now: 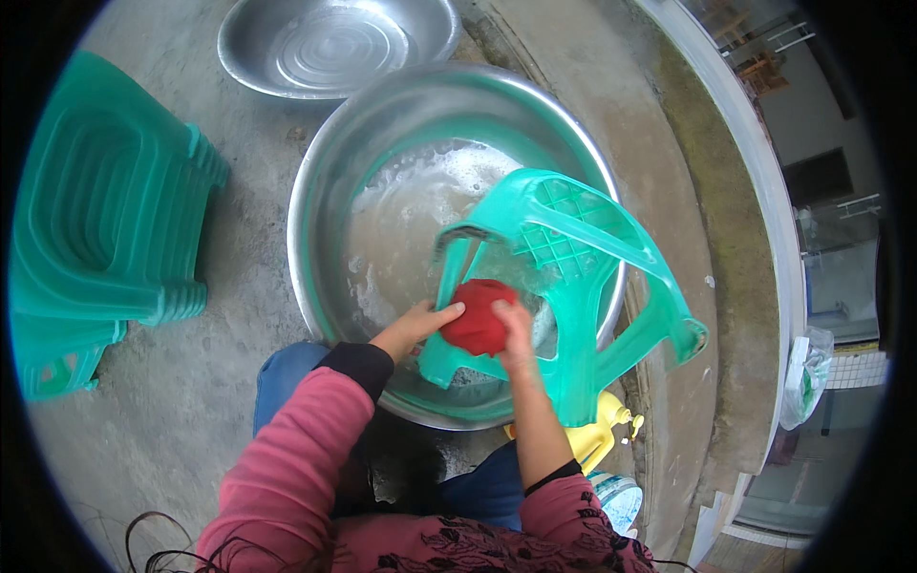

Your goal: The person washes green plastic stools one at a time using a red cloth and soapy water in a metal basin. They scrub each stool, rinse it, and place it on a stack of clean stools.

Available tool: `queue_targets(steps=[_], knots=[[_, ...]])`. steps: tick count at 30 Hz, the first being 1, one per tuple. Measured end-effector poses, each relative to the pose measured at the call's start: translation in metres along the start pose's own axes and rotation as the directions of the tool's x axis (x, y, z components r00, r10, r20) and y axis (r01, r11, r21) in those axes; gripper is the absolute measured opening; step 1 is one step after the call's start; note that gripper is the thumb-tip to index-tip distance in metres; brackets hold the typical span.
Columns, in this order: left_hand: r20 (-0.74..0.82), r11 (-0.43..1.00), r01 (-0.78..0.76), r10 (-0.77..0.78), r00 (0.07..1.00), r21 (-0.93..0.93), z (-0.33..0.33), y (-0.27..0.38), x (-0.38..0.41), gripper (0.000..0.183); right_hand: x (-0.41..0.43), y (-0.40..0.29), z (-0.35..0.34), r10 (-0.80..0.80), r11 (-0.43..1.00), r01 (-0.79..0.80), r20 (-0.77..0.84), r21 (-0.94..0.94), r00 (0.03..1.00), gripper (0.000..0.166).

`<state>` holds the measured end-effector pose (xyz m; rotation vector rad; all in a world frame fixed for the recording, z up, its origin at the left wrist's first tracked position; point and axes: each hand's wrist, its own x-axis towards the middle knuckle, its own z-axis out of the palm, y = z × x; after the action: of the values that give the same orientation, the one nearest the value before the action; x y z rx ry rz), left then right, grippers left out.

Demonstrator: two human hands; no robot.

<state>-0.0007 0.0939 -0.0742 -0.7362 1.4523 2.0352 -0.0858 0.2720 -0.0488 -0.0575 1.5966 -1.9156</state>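
A red cloth (pixel 481 317), bunched up, is held between both my hands. My left hand (pixel 424 322) grips its left side with the thumb on top. On its right side is my right hand (pixel 514 331), slightly blurred, its thumb pressed on the cloth. Around and behind my hands, a green plastic stool (pixel 579 315) lies tipped in a large round metal basin (pixel 308 276), its legs pointing towards me and to the right, partly over the rim. Cloudy, foamy water (pixel 401 208) fills the basin's bottom.
Stacked green plastic stools (pixel 172 236) stand at the left. Another metal basin (pixel 247 61) sits beyond the large one. Close to my right knee are a yellow bottle with a pump top (pixel 598 437) and a small tub (pixel 622 501). A raised concrete edge (pixel 706 215) runs along the right.
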Motion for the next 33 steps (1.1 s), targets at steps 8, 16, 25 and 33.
queue_targets(steps=[8,16,25,33], knots=[[-0.116,0.986,-0.166,0.163,0.980,-0.016,0.001,-0.059,0.073,0.048,0.066,-0.002,-0.182,0.188,0.336,-0.304,-0.253,-0.891,0.949,0.060],[-0.110,0.994,-0.105,0.106,0.988,0.013,0.007,-0.038,0.019,0.057,0.072,0.076,-0.111,0.460,0.160,-0.226,-0.130,-0.961,0.878,0.058],[0.178,0.982,0.081,-0.050,0.983,-0.172,0.006,0.014,-0.001,0.074,0.066,0.058,-0.110,0.186,0.977,-0.205,-0.250,-0.051,0.950,0.030],[0.179,0.946,0.079,-0.022,0.984,-0.315,0.007,0.013,0.001,0.078,-0.016,0.005,0.029,-0.134,0.847,0.122,0.013,-0.518,0.991,0.053]])
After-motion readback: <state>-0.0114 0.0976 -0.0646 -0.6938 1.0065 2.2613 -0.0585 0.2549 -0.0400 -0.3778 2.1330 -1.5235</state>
